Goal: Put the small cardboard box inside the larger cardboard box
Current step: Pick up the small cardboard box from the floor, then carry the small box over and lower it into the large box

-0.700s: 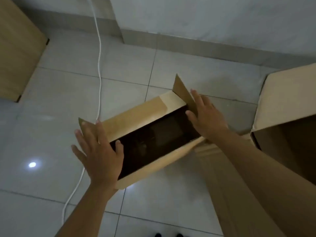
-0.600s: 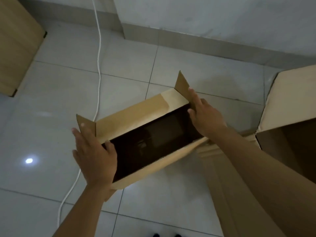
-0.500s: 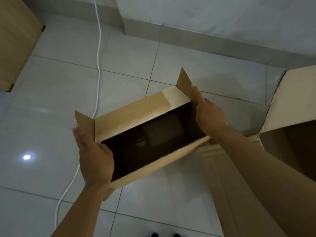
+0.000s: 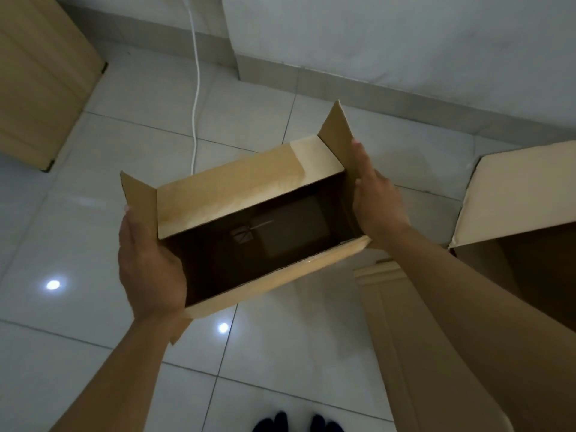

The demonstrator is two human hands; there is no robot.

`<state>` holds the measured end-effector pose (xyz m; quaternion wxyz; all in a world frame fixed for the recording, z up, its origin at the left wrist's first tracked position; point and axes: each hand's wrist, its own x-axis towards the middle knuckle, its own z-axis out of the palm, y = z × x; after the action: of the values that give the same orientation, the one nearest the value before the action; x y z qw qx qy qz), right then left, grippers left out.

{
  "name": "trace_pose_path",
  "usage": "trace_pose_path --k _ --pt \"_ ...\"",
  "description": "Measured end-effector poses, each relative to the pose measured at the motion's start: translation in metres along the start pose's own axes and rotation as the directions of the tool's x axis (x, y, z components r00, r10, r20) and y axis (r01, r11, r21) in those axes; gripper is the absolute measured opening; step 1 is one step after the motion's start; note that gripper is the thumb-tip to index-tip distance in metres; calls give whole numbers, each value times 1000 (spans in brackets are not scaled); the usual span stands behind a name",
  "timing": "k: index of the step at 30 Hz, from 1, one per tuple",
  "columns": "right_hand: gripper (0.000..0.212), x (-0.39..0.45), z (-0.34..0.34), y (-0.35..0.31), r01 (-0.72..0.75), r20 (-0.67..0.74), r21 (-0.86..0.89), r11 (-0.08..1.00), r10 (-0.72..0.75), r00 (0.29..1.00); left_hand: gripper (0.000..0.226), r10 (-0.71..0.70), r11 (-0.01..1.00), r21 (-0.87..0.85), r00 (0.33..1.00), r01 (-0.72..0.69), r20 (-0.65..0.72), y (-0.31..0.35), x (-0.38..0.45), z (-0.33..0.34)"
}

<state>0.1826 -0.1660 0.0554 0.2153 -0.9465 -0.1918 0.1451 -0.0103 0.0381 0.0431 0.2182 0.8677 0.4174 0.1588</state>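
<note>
The left hand (image 4: 149, 263) lies flat against the near-left end of the small, open-topped brown cardboard box (image 4: 249, 194), palm pressed to the wall and fingers reaching up the raised end flap. The right hand (image 4: 375, 201) presses the opposite end the same way, fingers straight along the upright flap there, so the box is clamped between the two palms and held up in the air above the pale glossy tiled floor (image 4: 296, 353). Its mouth faces up; the inside is dark (something flat and squarish seems to lie at the bottom, too dim to make out). The far long flap stands open, and the near one hangs outward.

To the right, well apart from the held box, the larger tan cardboard box (image 4: 517, 194) stands on the floor with one flap up and its dark opening partly behind the right forearm. A white cable (image 4: 195, 98) runs across the tiles toward the wall, and a light wooden panel (image 4: 37, 76) fills the upper left corner.
</note>
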Motion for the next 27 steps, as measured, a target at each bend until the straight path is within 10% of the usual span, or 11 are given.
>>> trace_pose_path --k 15,27 --pt "73 -112 -180 -73 -77 -115 87 993 86 990 54 119 992 35 992 -121 34 116 -5 -201" --pt "67 -234 -302 20 -302 -189 66 951 309 932 57 256 967 -34 943 -254 214 246 -101 -228"
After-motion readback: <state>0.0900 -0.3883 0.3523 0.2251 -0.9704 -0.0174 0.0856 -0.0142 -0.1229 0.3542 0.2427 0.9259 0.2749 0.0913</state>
